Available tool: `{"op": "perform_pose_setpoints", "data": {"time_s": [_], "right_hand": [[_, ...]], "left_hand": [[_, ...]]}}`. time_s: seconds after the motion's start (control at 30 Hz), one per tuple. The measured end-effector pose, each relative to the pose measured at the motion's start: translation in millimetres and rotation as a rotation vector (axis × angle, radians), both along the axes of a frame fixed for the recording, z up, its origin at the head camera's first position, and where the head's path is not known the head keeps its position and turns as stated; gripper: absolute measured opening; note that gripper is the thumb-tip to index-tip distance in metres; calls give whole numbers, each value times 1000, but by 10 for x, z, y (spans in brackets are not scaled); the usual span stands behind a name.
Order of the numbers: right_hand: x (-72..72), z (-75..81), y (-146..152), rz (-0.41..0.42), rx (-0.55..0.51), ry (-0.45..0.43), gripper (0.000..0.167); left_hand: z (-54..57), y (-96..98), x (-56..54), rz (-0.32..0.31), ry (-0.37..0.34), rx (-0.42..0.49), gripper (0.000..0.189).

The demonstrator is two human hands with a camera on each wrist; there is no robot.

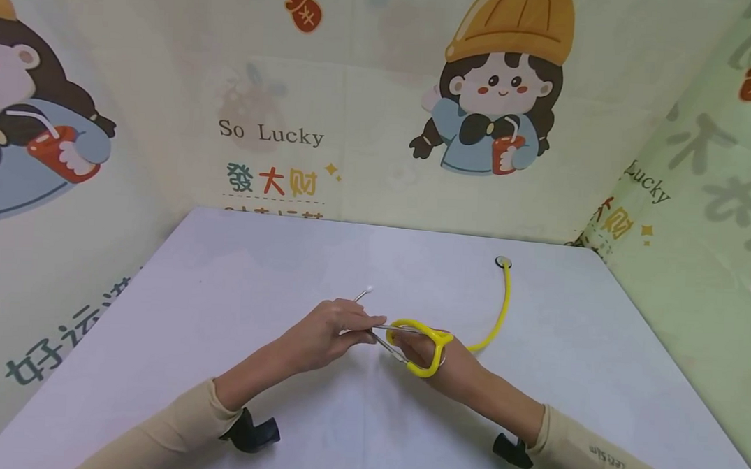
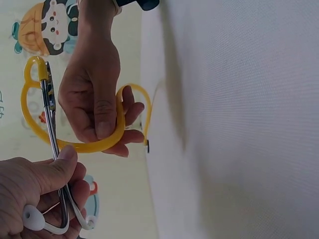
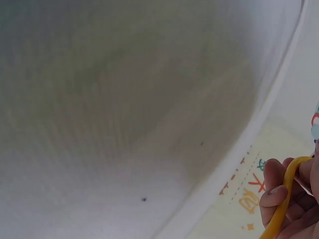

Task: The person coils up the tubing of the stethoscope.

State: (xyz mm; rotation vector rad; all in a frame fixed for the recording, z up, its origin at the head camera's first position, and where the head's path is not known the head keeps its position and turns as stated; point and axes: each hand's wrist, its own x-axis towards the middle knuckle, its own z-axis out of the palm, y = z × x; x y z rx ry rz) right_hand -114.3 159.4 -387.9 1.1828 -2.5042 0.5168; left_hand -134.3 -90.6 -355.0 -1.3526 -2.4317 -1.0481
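Observation:
A stethoscope with yellow tubing [image 1: 503, 311] is between both hands. My left hand [image 1: 332, 336] pinches its two metal ear tubes [image 2: 53, 119] close together, thumb on top. White ear tips [image 2: 34, 218] poke out beyond the left fingers. My right hand [image 1: 454, 367] grips the yellow tube, which loops around its fingers and thumb in the left wrist view. At the right edge of the right wrist view, curled fingers [image 3: 273, 198] wrap the tube. From there the tubing runs back to the round chest piece [image 1: 503, 262] lying on the table.
The white table [image 1: 274, 258] is bounded by printed cloth walls [image 1: 365, 178] at the back and both sides. Black wrist-worn devices [image 1: 252, 430] hang under both forearms near the beige sleeves [image 1: 172, 421].

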Motion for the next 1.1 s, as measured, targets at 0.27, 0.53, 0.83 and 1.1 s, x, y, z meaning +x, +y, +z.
{"op": "perform_pose_setpoints", "data": {"time_s": [0.27, 0.53, 0.83, 1.1], "right_hand": [[98, 6, -26, -78, 96, -14, 35], [184, 7, -76, -92, 103, 56, 34], [241, 14, -139, -90, 153, 34, 27], [297, 78, -195, -114, 86, -52, 18]], "left_hand": [[-31, -6, -21, 25, -4, 23, 38], [-71, 22, -63, 58, -11, 40, 37], [-118, 36, -93, 114, 74, -7, 36], [-117, 59, -108, 149, 96, -48, 38]]}}
